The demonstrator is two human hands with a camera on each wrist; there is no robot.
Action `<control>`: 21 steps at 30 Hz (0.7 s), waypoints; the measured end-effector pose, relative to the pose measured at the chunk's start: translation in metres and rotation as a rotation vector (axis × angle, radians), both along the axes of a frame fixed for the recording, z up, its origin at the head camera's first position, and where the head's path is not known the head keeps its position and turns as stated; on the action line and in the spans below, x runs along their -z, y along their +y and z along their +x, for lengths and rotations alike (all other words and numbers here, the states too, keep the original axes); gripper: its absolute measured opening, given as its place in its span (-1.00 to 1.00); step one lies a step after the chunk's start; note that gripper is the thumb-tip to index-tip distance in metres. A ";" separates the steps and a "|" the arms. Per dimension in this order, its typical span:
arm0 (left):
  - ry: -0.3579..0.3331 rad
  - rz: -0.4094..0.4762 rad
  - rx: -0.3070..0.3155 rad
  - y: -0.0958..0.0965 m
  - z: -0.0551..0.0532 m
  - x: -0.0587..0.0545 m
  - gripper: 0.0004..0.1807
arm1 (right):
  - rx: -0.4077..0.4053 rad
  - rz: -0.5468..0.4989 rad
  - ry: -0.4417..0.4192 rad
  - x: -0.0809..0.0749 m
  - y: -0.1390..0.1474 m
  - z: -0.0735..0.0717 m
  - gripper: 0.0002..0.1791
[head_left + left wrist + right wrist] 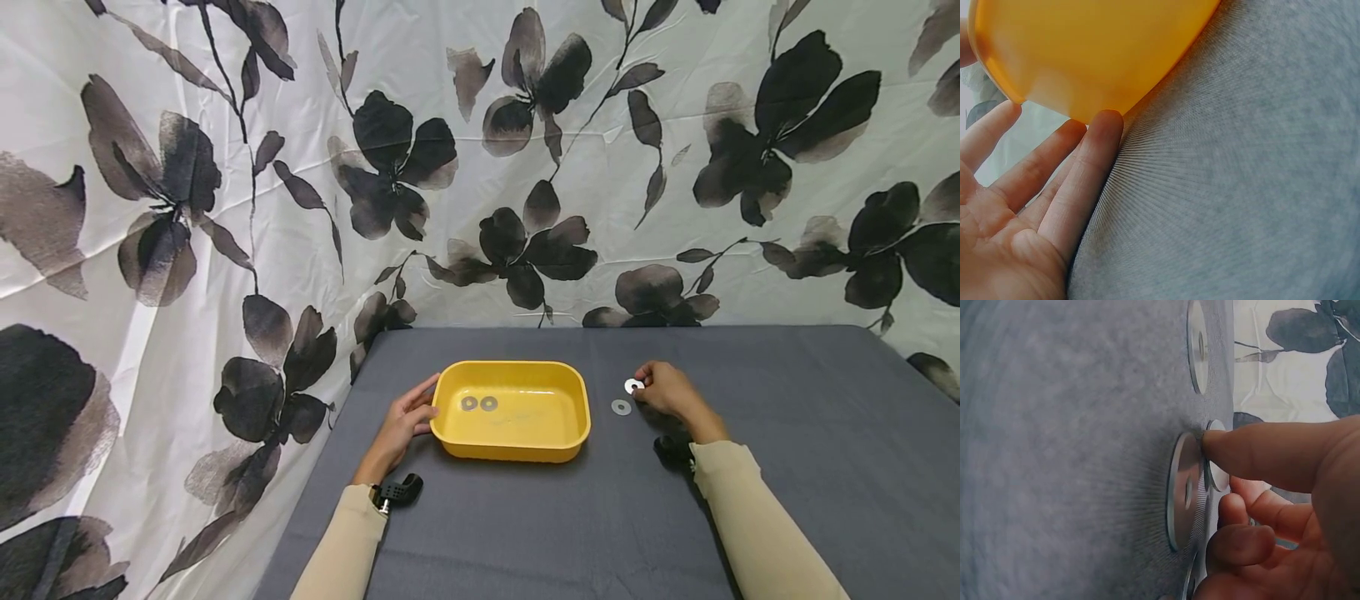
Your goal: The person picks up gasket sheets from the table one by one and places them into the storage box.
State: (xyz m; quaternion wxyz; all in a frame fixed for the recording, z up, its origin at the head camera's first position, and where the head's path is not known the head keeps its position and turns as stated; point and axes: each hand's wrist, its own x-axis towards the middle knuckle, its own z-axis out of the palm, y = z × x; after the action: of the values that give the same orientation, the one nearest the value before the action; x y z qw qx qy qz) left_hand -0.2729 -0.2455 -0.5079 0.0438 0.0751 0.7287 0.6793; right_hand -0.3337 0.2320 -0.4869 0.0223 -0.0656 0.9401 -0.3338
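Note:
A yellow plastic tray (pixel 512 451) stands on the table, with two flat metal washers (pixel 478 403) lying in its left part. My left hand (pixel 401 429) rests at the tray's left end. In the left wrist view its straight fingers (pixel 1099 147) touch the yellow wall. Right of the tray, my right hand (pixel 667 392) pinches a washer (pixel 631 386) at its fingertips. Another washer (pixel 621 407) lies on the cloth just in front of it. The right wrist view shows several washers close by, the thumb (pixel 1260 450) against one washer (pixel 1215 465) and a nearer washer (pixel 1180 500) beside it.
Grey cloth (pixel 495 533) covers the table. A white curtain (pixel 465 175) with dark flowers hangs behind and along the left side. Dark wrist cameras sit on both wrists, the left camera (pixel 403 490) close over the cloth.

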 end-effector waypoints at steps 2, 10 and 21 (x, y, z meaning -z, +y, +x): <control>-0.001 -0.002 -0.001 0.000 0.000 0.000 -0.30 | 0.005 0.040 0.006 -0.001 -0.002 0.000 -0.69; -0.006 0.005 0.010 -0.001 0.002 -0.001 -0.30 | 0.021 0.182 -0.041 -0.008 -0.007 0.003 -0.69; -0.003 0.018 0.015 -0.001 0.000 0.000 -0.30 | -0.046 0.072 0.005 -0.011 -0.003 0.004 -0.70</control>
State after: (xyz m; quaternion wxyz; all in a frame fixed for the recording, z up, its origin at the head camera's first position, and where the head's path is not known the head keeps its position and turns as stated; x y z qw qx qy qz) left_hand -0.2732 -0.2462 -0.5081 0.0493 0.0800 0.7218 0.6857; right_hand -0.3298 0.2286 -0.4760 0.0300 -0.0873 0.9498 -0.2990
